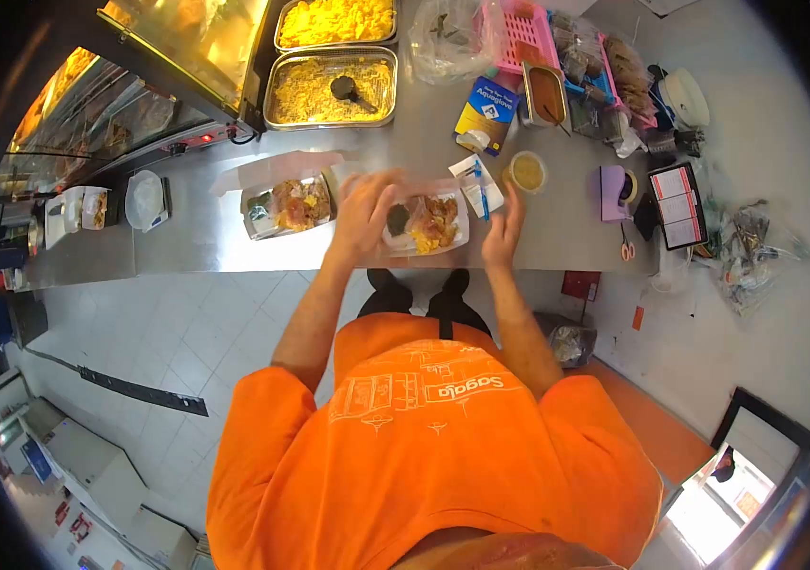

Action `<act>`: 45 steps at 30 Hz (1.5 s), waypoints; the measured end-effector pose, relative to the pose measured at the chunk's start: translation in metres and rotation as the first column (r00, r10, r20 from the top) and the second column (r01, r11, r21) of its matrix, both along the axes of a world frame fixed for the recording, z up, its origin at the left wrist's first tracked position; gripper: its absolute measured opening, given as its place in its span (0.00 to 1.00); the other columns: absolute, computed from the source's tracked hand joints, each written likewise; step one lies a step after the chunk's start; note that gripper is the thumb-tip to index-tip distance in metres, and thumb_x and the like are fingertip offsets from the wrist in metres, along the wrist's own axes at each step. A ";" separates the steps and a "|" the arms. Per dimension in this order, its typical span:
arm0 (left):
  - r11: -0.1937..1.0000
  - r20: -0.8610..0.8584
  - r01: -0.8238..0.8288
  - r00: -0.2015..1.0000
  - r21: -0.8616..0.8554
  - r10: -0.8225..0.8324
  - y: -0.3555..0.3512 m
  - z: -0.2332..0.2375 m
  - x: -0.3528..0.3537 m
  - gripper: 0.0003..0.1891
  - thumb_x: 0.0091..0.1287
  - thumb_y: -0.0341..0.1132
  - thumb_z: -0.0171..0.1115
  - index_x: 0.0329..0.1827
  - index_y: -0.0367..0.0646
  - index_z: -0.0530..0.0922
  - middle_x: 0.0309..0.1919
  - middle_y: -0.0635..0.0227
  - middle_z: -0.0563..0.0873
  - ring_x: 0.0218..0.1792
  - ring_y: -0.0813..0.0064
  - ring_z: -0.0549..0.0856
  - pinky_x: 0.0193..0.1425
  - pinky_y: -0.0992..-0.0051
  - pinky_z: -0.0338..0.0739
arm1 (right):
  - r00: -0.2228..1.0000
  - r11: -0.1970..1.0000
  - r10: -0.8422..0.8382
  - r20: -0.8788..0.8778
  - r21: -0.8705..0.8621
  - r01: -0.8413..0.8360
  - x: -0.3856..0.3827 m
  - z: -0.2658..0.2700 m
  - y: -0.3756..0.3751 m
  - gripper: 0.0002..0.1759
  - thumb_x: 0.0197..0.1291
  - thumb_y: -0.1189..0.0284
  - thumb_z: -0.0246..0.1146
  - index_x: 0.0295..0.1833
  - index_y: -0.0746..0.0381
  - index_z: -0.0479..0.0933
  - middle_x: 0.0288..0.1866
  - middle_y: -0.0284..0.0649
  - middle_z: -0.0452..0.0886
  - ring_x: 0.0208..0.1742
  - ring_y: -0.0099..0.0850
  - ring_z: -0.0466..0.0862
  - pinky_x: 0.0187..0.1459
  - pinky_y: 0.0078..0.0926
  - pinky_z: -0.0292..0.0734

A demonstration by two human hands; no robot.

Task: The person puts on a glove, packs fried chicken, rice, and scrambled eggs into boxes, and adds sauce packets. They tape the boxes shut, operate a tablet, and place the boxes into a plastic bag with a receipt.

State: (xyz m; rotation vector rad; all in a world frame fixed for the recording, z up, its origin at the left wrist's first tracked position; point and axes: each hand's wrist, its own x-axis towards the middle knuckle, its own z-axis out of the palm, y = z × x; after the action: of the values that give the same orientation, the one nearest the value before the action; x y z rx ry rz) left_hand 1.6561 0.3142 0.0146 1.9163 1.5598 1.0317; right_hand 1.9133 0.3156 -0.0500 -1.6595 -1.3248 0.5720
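An open takeaway box (463, 235) with fried food, yellow pieces and a dark green portion stands at the front of the counter. At its left side is my left hand (365, 214), its fingers over the box's edge and smeared by motion. My right hand (505, 231), fingers stretched out and apart, is to the right of the box. Close by it lie a white notepad (466, 174) and a blue pen (482, 193). Just beyond its fingertips is a round clear tub (527, 172) of yellowish-brown contents. A second filled takeaway box (259, 224) is open on the left.
Two metal trays of yellow food stand at the back; a black scoop (345, 88) lies in the nearer tray (275, 121). Behind my right hand are a blue-and-yellow Aquaglove box (487, 114) and a metal container (544, 95). A lit display cabinet (198, 136) is at left, scissors (626, 249) at right.
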 end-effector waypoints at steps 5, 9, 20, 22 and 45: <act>0.789 0.074 0.301 0.947 -0.535 -0.312 -0.023 -0.022 0.032 0.20 0.67 0.41 0.65 0.60 0.46 0.80 0.54 0.57 0.85 0.58 0.60 0.81 0.65 0.58 0.70 | 0.851 0.786 0.523 0.042 -0.411 -0.463 0.042 -0.005 0.025 0.14 0.65 0.70 0.58 0.49 0.61 0.86 0.53 0.46 0.87 0.59 0.46 0.83 0.61 0.37 0.76; 0.969 -0.116 -0.090 0.991 -0.228 0.065 -0.071 -0.092 0.048 0.25 0.61 0.41 0.72 0.61 0.45 0.80 0.59 0.59 0.83 0.66 0.56 0.76 0.66 0.62 0.70 | 0.944 0.916 0.326 0.058 -0.269 -0.299 0.020 -0.014 -0.011 0.23 0.63 0.60 0.67 0.58 0.65 0.81 0.55 0.56 0.84 0.58 0.51 0.83 0.60 0.38 0.77; 0.874 0.521 -0.106 0.766 -0.475 0.376 -0.076 -0.111 0.036 0.33 0.68 0.36 0.68 0.72 0.31 0.67 0.64 0.52 0.79 0.63 0.70 0.79 0.67 0.69 0.74 | 0.931 0.869 0.353 -0.097 -0.335 -0.365 0.021 -0.063 -0.009 0.23 0.67 0.63 0.66 0.57 0.71 0.79 0.50 0.48 0.87 0.51 0.31 0.84 0.52 0.28 0.77; 0.912 0.499 -0.205 0.784 -0.354 0.370 -0.074 -0.132 0.030 0.33 0.70 0.40 0.66 0.73 0.32 0.66 0.64 0.55 0.78 0.61 0.69 0.80 0.67 0.72 0.73 | 0.918 0.845 0.323 -0.232 -0.366 -0.390 0.018 -0.029 -0.004 0.22 0.68 0.62 0.65 0.57 0.70 0.78 0.48 0.45 0.86 0.50 0.28 0.84 0.52 0.27 0.77; 0.816 -0.230 -0.281 0.955 -0.505 0.186 -0.058 -0.105 0.002 0.34 0.64 0.48 0.67 0.75 0.59 0.69 0.77 0.49 0.60 0.75 0.44 0.62 0.74 0.47 0.62 | 0.923 0.816 0.327 -0.205 -0.431 -0.385 0.044 -0.095 0.000 0.27 0.65 0.66 0.67 0.66 0.68 0.75 0.61 0.48 0.82 0.64 0.36 0.80 0.67 0.29 0.70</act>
State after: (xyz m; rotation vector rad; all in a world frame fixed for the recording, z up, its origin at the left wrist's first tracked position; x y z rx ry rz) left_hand 1.6576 0.2564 -0.0900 1.4731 1.9677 0.4411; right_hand 1.9577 0.3153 -0.1450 -1.7148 -1.4985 1.2840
